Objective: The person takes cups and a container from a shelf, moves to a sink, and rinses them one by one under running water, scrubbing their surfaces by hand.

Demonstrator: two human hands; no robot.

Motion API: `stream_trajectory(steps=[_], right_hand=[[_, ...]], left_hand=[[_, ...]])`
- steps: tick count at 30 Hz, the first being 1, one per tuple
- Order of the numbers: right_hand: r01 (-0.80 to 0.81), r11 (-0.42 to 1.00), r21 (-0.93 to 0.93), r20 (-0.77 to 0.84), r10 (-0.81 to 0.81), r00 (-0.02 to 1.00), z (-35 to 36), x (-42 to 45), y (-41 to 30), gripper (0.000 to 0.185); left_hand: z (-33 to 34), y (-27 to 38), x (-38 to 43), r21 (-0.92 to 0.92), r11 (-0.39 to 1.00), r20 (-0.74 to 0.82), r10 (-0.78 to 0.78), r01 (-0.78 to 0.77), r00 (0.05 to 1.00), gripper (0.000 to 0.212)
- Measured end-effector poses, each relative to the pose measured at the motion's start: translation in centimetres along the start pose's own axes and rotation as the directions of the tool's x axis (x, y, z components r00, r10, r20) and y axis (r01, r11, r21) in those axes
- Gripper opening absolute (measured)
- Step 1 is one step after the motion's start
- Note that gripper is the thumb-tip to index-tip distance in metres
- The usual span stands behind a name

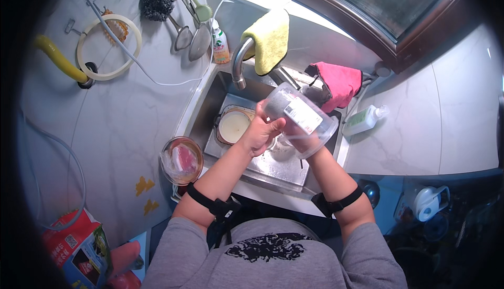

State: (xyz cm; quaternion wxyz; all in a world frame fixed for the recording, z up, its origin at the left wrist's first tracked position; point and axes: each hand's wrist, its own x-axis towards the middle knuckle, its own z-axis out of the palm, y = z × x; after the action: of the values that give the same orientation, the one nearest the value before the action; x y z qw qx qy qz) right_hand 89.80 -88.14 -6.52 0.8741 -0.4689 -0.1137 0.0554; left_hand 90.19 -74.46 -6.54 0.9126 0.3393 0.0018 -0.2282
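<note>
Over the steel sink (267, 171), my left hand (262, 129) grips a clear plastic container (301, 121) by its side, thumb across the wall. The container is tilted and carries a white label with writing. My right hand (301, 139) shows blurred through the clear plastic, reaching behind or inside it; its fingers are mostly hidden, so its hold is unclear. A white bowl (235, 126) sits left in the sink, on a patterned dish. The curved metal faucet (238, 62) stands just beyond my hands, with a yellow cloth (271, 41) draped over it.
Left of the sink is a bowl with plastic-wrapped meat (183, 161). A pink cloth (342, 86) hangs at the back right, near a white pump bottle (364, 119). Another bottle (220, 45) stands behind the sink; strainers (200, 43) hang on the wall.
</note>
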Motion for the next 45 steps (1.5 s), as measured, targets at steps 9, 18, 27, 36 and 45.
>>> stream_trajectory(steps=[9,18,27,36,45], right_hand=[[0.163,0.269,-0.949,0.162,-0.028,0.986,0.1,0.8,0.5,0.026],[-0.014,0.567,-0.823,-0.03,-0.019,0.999,-0.3,0.1,0.1,0.063],[0.141,0.637,-0.758,0.073,-0.132,0.989,-0.3,0.1,-0.9,0.029],[0.006,0.518,-0.855,-0.006,-0.021,1.0,2.1,0.3,-0.5,0.034],[-0.216,0.933,0.288,0.066,0.206,0.976,2.4,-3.4,-2.2,0.046]], left_hand=[[2.8,1.6,-0.1,-0.125,0.992,-0.156,-0.027,0.007,0.987,0.061],[3.1,1.1,0.5,-0.03,0.994,-0.194,0.098,-0.106,0.976,0.049],[2.0,1.3,1.6,-0.069,0.994,-0.04,0.081,-0.084,0.996,0.062],[2.7,1.1,1.1,-0.074,0.988,-0.278,0.111,-0.137,0.954,0.034],[2.3,4.7,1.6,-0.124,0.947,-0.23,0.263,-0.297,0.937,0.038]])
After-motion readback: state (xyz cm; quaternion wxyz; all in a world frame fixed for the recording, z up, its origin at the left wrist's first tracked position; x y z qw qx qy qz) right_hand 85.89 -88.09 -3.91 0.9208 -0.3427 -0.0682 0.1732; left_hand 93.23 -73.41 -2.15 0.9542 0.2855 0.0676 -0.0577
